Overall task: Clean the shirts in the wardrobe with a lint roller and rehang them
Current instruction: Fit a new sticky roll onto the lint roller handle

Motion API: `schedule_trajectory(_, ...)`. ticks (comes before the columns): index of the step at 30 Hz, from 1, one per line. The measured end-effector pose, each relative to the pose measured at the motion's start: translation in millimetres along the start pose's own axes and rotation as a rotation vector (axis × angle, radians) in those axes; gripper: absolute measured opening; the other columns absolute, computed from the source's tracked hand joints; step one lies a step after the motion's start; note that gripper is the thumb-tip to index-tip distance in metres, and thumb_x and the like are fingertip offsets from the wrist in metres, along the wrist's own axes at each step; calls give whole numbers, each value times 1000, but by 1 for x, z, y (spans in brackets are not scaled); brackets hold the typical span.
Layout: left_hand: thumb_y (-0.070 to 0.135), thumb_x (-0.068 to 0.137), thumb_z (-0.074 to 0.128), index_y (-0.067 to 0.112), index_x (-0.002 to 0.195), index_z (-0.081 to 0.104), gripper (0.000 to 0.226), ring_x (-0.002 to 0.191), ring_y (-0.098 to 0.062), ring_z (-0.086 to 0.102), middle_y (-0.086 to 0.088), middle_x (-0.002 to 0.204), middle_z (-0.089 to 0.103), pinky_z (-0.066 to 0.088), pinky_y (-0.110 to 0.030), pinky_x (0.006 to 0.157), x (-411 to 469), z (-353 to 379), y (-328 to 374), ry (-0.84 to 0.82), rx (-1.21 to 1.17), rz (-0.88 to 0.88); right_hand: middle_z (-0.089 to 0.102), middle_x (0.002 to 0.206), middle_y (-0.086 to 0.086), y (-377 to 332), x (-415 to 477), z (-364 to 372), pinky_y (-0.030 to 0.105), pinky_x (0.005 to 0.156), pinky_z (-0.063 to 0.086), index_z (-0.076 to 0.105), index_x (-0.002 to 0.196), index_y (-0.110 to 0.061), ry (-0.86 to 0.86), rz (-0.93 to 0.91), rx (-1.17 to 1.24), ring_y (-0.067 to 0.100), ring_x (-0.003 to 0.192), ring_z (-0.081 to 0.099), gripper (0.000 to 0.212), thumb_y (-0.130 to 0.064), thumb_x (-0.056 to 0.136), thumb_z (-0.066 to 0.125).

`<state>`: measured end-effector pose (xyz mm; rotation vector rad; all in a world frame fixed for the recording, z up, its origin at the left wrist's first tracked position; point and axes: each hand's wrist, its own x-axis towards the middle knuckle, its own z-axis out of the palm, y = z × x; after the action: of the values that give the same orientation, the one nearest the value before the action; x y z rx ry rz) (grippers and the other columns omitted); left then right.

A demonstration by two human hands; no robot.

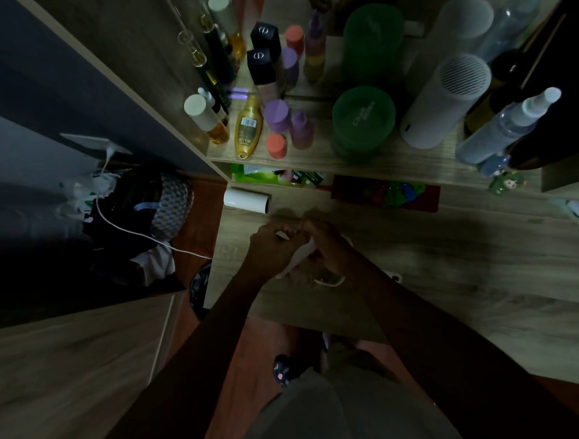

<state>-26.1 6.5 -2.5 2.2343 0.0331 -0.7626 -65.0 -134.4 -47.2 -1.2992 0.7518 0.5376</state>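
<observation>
Clamped together over the desk (444, 257), the left hand (274, 248) and right hand (328, 248) both curl round a white lint-roller handle (299, 257). Its white roll (247, 200) lies apart, near the desk's left edge. No shirts show. In this dim light, a fumbled reach could likely nudge the roll off that edge.

dim view. left hand (274, 248) and right hand (331, 250) meet over the desk (444, 257), both curled round a white handle (298, 260). white roll (247, 200) lies near desk's back left corner. gold bottle (248, 126) on shelf (415, 159) behind.
</observation>
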Motion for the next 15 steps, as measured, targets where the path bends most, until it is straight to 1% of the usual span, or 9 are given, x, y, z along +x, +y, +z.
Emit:
schedule_trajectory(2,38,78,80,24,77,67,19,68,-23,73,-4,76,75,61,-49,70,-1,1,1,8,-3,-28,64,119,17,-4,-2,2,53,96,48,60,123,-9,-9,-31,-39,36,105,63,38,-32,96,51)
schedule_trajectory(4,38,78,80,20,80,68,21,69,-25,73,-5,79,75,61,-49,70,-2,1,2,5,-4,-43,60,127,25,-6,-5,3,62,98,47,60,123,-10,-27,-95,-87,47,115,57,41,-39,95,53)
schedule_trajectory(6,45,76,79,19,82,67,29,74,-28,73,-8,84,74,60,-51,74,-2,2,2,-20,-33,-92,61,127,20,-10,-8,0,59,97,49,57,129,-13,-22,-97,-75,43,113,59,56,-51,88,61)
schedule_trajectory(7,53,71,78,23,81,66,34,77,-30,73,-9,86,74,60,-52,77,-2,2,2,-38,-61,-134,60,126,12,-11,-7,0,55,98,50,53,134,-15,3,-58,-46,34,112,60,63,-53,85,64)
schedule_trajectory(8,62,64,75,27,81,65,40,81,-31,72,-9,89,73,59,-54,79,0,3,0,-56,-101,-178,59,124,5,-11,-5,-1,51,97,51,51,137,-15,22,-21,-29,26,111,60,64,-51,86,65)
schedule_trajectory(10,72,54,69,37,83,66,45,91,-36,71,-11,100,73,57,-59,84,5,4,-6,-92,-180,-262,63,121,6,-8,2,-4,47,91,53,57,130,-18,36,-41,-53,26,108,63,49,-47,90,63)
schedule_trajectory(11,71,56,68,40,86,66,44,95,-38,70,-11,106,71,55,-61,87,6,3,-8,-103,-202,-292,65,119,9,-5,6,-6,45,86,54,60,125,-19,37,-64,-80,29,108,63,43,-45,91,63)
schedule_trajectory(13,63,67,66,37,96,67,40,100,-39,68,-12,116,68,55,-61,89,5,-1,-8,-108,-257,-326,63,120,11,-2,13,-9,40,80,53,62,123,-16,44,-104,-165,31,112,61,33,-33,95,59)
schedule_trajectory(15,52,79,62,32,104,66,32,104,-40,67,-15,123,65,56,-57,88,0,-10,0,-89,-308,-350,59,126,12,-3,22,-11,41,89,51,61,123,-10,39,-181,-320,29,115,57,27,-16,99,52)
